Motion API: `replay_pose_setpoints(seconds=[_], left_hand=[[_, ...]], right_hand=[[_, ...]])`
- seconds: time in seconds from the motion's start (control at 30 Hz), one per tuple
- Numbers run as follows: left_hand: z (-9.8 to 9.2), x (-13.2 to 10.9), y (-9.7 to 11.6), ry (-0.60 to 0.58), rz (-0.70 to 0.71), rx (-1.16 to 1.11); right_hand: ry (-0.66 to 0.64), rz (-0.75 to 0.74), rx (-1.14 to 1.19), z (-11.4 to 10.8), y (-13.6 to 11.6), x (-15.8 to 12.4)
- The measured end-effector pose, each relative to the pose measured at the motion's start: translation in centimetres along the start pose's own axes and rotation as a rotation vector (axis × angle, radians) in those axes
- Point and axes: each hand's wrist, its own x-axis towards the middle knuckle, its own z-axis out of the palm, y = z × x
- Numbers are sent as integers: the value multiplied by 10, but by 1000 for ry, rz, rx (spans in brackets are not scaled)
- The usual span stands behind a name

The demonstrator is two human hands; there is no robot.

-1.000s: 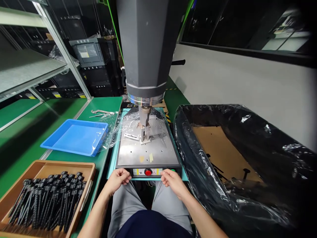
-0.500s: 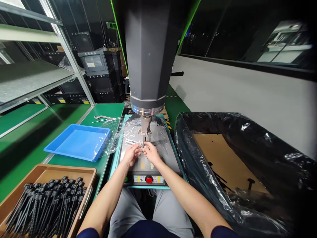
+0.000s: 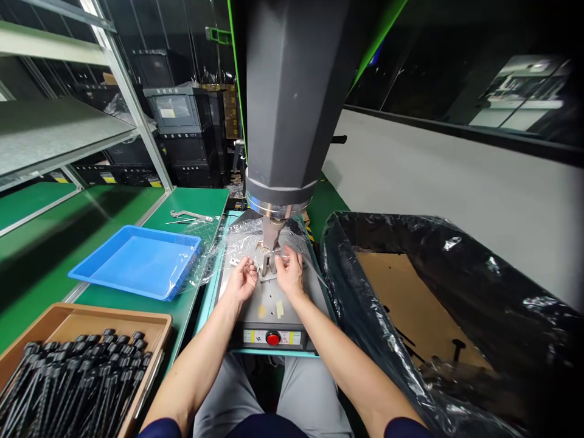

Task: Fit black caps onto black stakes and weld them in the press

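Note:
My left hand [image 3: 242,282] is left of a small metal fixture [image 3: 267,267], with its fingers curled inward. Whatever those fingers may hold is too small or hidden to make out. Close to the fixture's right side, my right hand [image 3: 290,271] has its thumb and fingers apart, and nothing shows between them. The fixture stands upright on the grey metal plate [image 3: 250,308] of a bench machine. Just above it hangs a tapered metal tool head [image 3: 272,231], under the large dark machine housing [image 3: 287,97].
Clear plastic film [image 3: 241,237] covers the plate's back. Leftward are a blue tray [image 3: 137,258], a wrench [image 3: 194,215] and a brown tray [image 3: 104,311] of black long-stemmed parts [image 3: 77,377]. A black-lined bin [image 3: 365,304] stands right. A red button [image 3: 272,338] faces me.
My hands, close together at the fixture before, have parted. The left drew back slightly left; the right moved right and up, its fingers spreading. The view has shifted a little.

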Motion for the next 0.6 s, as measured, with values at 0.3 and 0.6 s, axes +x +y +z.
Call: replay_pose_setpoints(seconds=[0.3,0.6], left_hand=[[10,-7,14,-53,38,56],[21,-6,25,-112,68,88]], right_hand=[[-119,-51,-9,1,-1,15],[-184,-122,-27,4,-14,37]])
